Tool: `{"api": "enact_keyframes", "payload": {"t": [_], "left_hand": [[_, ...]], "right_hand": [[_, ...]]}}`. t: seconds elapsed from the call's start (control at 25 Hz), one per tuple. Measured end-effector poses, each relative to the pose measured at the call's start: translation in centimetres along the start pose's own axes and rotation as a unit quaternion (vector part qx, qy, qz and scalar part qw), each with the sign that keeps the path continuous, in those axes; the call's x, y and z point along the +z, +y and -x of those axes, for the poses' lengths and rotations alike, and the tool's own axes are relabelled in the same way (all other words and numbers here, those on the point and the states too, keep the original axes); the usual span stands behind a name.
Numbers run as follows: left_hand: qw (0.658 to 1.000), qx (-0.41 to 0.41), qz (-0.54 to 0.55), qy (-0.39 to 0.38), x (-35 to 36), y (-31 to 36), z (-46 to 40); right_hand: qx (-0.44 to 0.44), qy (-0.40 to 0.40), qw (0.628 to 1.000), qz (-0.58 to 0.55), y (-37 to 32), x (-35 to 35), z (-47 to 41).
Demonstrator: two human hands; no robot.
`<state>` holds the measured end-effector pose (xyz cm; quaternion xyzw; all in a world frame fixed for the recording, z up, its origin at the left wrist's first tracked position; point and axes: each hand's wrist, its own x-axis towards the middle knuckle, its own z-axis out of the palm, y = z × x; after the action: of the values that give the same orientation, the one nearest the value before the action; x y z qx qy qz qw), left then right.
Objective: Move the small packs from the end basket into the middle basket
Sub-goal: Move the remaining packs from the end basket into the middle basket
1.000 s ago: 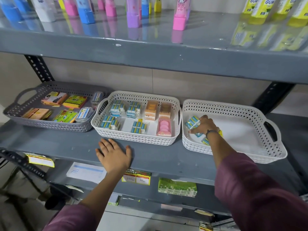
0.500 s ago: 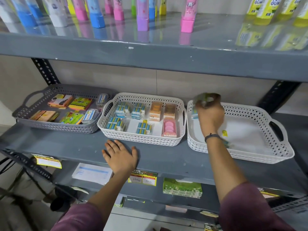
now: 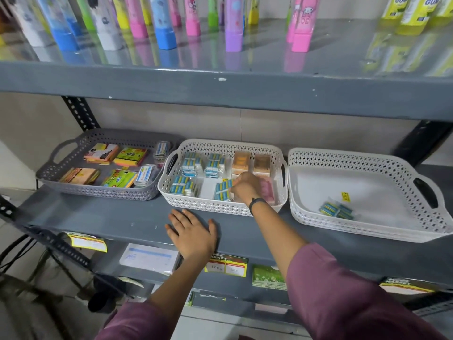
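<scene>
Three baskets stand in a row on the grey shelf. The white end basket (image 3: 362,158) on the right holds one small blue pack (image 3: 337,210) and a yellow tag (image 3: 345,197). The white middle basket (image 3: 220,207) holds several blue packs, two tan boxes and a pink pack. My right hand (image 3: 246,187) is inside the middle basket, fingers closed on a blue pack (image 3: 223,190) at its front. My left hand (image 3: 192,233) lies flat on the shelf, fingers spread, just in front of the middle basket.
A grey basket (image 3: 98,191) on the left holds colourful flat packs. The shelf above (image 3: 220,87) overhangs the baskets and carries bright tubes and yellow bottles. Price labels (image 3: 226,266) hang on the shelf's front edge. A black upright (image 3: 421,141) stands behind the end basket.
My right hand has lifted a blue pack out of the end basket and carried it left into the middle basket. My left hand has stayed flat on the shelf.
</scene>
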<state>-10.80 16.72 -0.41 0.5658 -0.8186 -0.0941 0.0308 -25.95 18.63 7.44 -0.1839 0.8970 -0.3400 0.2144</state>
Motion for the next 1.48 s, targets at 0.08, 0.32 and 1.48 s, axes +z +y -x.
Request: {"api": "enact_keyframes", "payload": {"t": [0.08, 0.32, 1.48], "left_hand": [[1.000, -0.001, -0.003, 0.002, 0.1, -0.1, 0.0], [1.000, -0.004, -0.014, 0.018, 0.4, -0.3, -0.2], [0.996, 0.036, 0.004, -0.076, -1.0, -0.5, -0.1]], "right_hand": [[-0.046, 0.050, 0.998, 0.007, 0.2, -1.8, 0.9], [-0.068, 0.275, 0.954, 0.098, 5.8, -12.1, 1.7], [-0.055, 0.014, 0.992, -0.115, -0.5, -1.9, 1.9]]}}
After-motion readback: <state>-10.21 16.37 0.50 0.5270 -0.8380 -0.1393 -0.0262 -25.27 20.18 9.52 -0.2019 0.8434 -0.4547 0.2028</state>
